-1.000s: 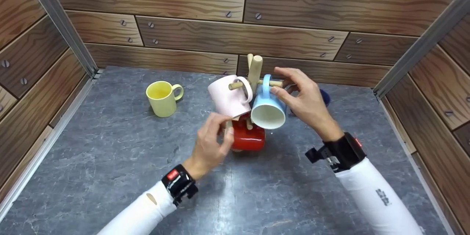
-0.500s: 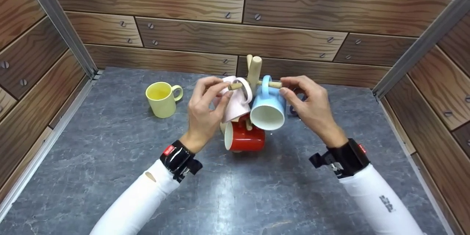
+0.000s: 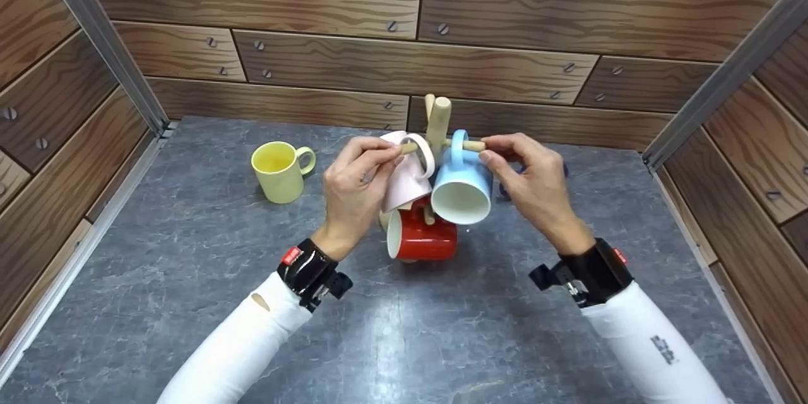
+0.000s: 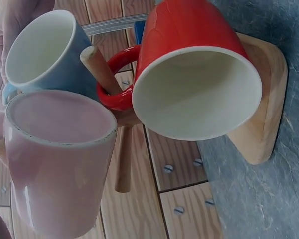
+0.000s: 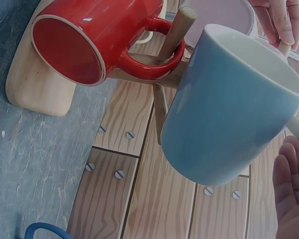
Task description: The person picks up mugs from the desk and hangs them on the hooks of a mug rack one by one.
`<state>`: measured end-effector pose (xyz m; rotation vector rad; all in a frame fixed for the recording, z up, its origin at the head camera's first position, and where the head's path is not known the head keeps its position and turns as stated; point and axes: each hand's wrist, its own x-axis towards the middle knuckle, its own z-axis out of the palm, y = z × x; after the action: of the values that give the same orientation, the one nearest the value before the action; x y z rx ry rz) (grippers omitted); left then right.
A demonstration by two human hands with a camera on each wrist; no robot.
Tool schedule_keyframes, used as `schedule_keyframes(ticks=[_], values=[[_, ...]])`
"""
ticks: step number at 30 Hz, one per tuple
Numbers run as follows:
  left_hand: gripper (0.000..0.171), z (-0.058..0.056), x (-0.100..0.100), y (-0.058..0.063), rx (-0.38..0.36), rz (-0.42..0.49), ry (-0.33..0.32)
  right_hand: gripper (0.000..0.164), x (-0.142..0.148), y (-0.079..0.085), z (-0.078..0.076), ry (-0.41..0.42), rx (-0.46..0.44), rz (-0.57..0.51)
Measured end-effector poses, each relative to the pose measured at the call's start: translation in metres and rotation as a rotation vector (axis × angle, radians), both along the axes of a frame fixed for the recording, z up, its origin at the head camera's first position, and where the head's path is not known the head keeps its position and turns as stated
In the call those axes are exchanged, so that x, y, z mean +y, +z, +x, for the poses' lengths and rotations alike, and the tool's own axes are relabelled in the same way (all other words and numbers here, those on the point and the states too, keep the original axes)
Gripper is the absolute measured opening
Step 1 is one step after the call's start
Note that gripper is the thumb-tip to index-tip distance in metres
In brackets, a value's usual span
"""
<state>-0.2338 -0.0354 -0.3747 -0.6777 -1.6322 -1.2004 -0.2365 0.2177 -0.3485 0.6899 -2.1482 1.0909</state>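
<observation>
A wooden mug tree (image 3: 440, 113) stands mid-table on a flat base (image 4: 259, 99). From its pegs hang a pink mug (image 3: 404, 180), a light blue mug (image 3: 464, 192) and, lower, a red mug (image 3: 426, 240). My left hand (image 3: 388, 154) pinches the tip of the peg that carries the pink mug. My right hand (image 3: 492, 154) pinches the tip of the opposite peg, beside the blue mug's handle. The wrist views show the same mugs from below: pink (image 4: 60, 159), blue (image 5: 224, 109), red (image 5: 89, 40).
A yellow mug (image 3: 278, 170) stands upright on the grey stone-look table (image 3: 189, 278), left of the tree. A dark blue mug (image 3: 564, 170) lies mostly hidden behind my right hand. Wood-panel walls (image 3: 404, 57) close in the back and both sides.
My left hand rose from beside the red mug to the pink mug's peg and closed on its tip. My right hand's fingers curled down onto the blue mug's peg tip.
</observation>
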Motion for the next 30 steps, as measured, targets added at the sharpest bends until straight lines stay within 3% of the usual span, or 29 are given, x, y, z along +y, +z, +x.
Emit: schedule_keyframes(ticks=[4, 10, 18, 25, 30], values=[[0.009, -0.002, 0.001, 0.001, 0.003, -0.005, 0.017, 0.017, 0.002, 0.000, 0.002, 0.012, -0.023, -0.025], [0.008, -0.008, 0.001, 0.002, -0.056, 0.002, 0.046, 0.015, 0.002, -0.001, 0.007, 0.030, -0.017, -0.033], [0.010, -0.021, 0.001, 0.006, -0.114, -0.031, 0.066, 0.016, -0.004, -0.001, 0.012, 0.072, 0.060, -0.050], [0.008, -0.033, 0.003, 0.012, -0.146, -0.064, 0.052, 0.016, -0.006, 0.002, 0.018, 0.116, 0.142, 0.021], [0.011, -0.040, 0.006, 0.018, -0.215, -0.087, 0.060, 0.015, -0.013, 0.002, 0.024, 0.171, 0.159, 0.041]])
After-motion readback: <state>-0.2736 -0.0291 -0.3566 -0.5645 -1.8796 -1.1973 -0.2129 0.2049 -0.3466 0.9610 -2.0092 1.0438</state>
